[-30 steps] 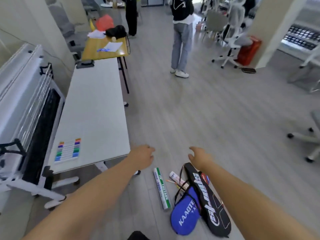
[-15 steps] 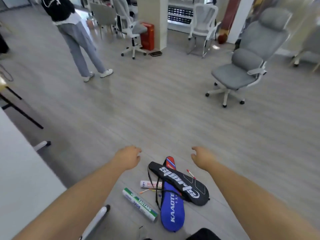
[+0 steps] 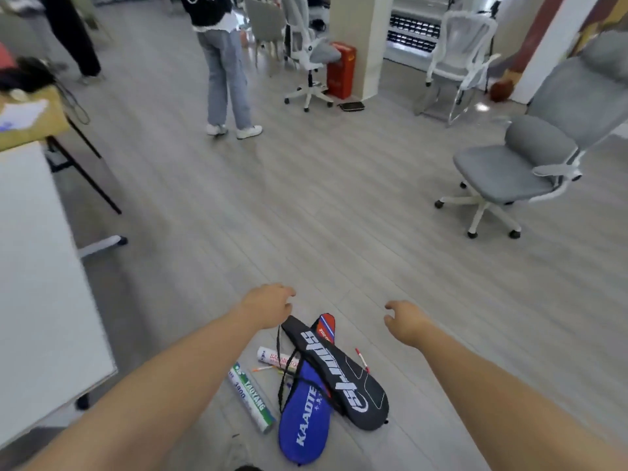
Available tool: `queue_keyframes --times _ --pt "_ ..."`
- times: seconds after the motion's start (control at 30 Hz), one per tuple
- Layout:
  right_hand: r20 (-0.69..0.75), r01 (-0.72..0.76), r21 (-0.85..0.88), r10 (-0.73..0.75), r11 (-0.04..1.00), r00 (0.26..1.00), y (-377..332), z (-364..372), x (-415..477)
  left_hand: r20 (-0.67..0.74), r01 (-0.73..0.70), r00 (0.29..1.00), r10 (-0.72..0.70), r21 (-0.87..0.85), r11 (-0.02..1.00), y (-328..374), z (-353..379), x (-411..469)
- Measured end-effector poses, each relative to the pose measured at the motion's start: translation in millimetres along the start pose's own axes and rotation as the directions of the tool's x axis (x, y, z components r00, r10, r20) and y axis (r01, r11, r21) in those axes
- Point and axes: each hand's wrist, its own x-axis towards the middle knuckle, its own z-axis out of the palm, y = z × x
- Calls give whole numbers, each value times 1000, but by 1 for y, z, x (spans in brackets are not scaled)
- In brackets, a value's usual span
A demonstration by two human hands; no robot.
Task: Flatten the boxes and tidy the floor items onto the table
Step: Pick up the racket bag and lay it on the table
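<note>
On the grey floor below me lie a black racket bag (image 3: 343,372), a blue racket bag (image 3: 302,413) and a red-tipped one (image 3: 325,326) under them. Two shuttlecock tubes lie beside them, a green-and-white one (image 3: 250,397) and a white one (image 3: 273,357). A few loose pens (image 3: 362,358) are scattered around. My left hand (image 3: 268,305) hovers above the black bag's narrow end, fingers loosely curled and holding nothing. To the right of the bags, my right hand (image 3: 406,321) hangs in the air, also loosely curled and holding nothing. The white table (image 3: 37,300) stands at the left. No boxes are in view.
A grey office chair (image 3: 516,164) stands on the right. A person in jeans (image 3: 226,73) stands ahead, with white chairs (image 3: 311,52) and a red bin (image 3: 341,69) by a pillar behind. A wooden table (image 3: 30,120) sits beyond the white one.
The view swung right from the white table to the open floor, then back a little left. Both hands stayed held out above the bags, holding nothing.
</note>
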Motion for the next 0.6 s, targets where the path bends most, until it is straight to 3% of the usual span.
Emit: queue_keyframes --times 0.27,0.6 --pt "103 301 -176 -286 937 953 -24 -37 20 -15 170 985 -173 -117 979 44 20 -59" --pt "184 388 -307 -346 869 920 -44 -34 40 71 379 925 -373 -236 895 14 31 -65"
